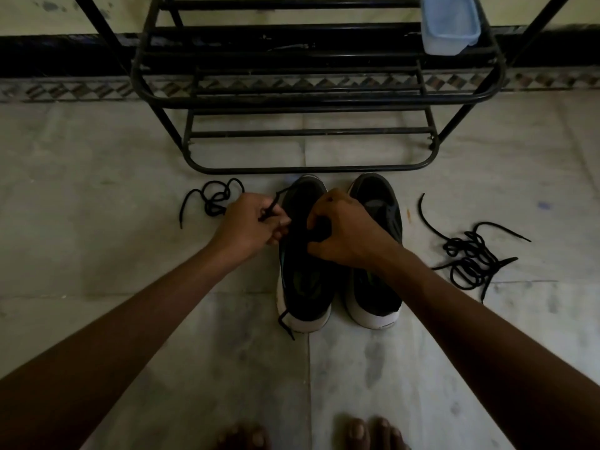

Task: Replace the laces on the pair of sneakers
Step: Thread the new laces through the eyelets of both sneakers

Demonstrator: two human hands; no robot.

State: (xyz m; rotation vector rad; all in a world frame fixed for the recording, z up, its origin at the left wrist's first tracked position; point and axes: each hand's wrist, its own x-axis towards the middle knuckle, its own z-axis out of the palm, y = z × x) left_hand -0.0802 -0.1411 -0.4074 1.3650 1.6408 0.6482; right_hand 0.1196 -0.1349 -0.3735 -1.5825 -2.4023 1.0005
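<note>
Two black sneakers with white soles stand side by side on the floor, toes pointing away from me: the left sneaker and the right sneaker. My left hand pinches a black lace at the left sneaker's left side. My right hand is curled over the same sneaker's eyelet area; what its fingers hold is hidden. A lace end trails off that sneaker's heel. One loose black lace lies on the floor to the left, and a tangled bundle of black laces lies to the right.
A black metal shoe rack stands just beyond the sneakers' toes, with a pale blue plastic container on an upper shelf. My bare toes show at the bottom edge. The floor is pale stone tile.
</note>
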